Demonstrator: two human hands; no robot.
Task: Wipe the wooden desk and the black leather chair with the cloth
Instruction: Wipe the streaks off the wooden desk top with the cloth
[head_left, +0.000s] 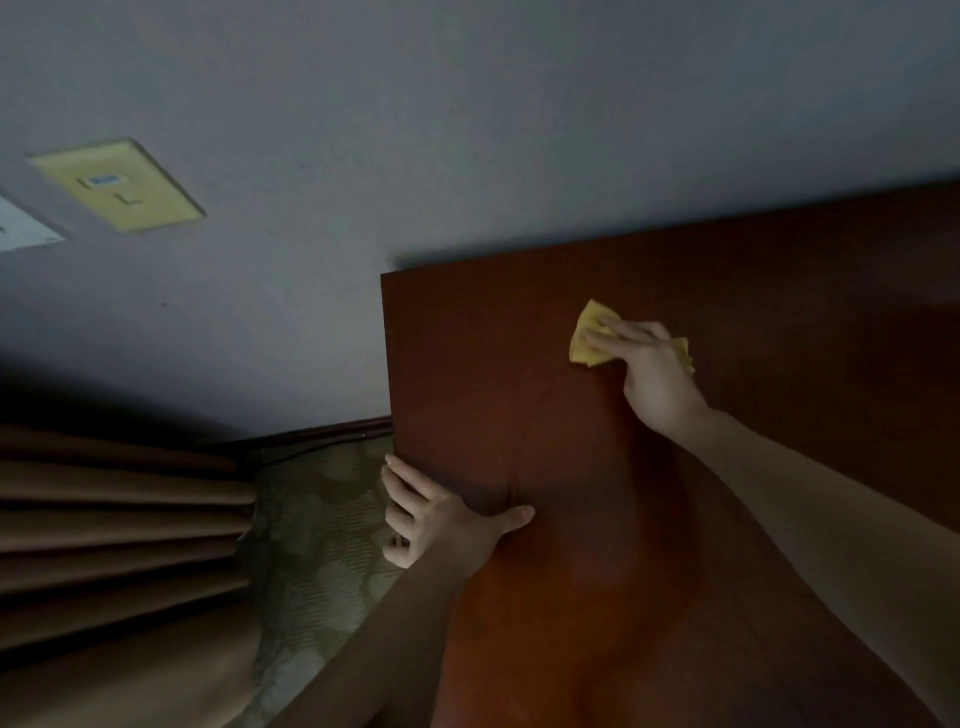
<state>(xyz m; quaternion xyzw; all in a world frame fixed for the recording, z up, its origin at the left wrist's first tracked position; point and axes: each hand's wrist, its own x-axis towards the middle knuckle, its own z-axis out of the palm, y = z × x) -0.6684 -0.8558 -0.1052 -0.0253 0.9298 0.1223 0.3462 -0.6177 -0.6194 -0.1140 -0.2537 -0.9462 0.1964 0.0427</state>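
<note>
Pressing the yellow cloth (584, 345) down on the wooden worktop (519, 415) near its far left corner, your right hand (655, 370) has its grip spread flat, fingers (615, 333) stretched over it; your left hand (441, 517) clasps the worktop's left edge, fingers curled over, thumb on top.

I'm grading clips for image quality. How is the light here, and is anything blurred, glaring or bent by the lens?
Head view: dim light, no glare; the wooden desk reads dark, with a soft shadow beside the right forearm; deep shadow above the curtain; the yellow cloth under the right hand stands out bright; slightly soft throughout; the wide lens tilts the desk's edges.
</note>
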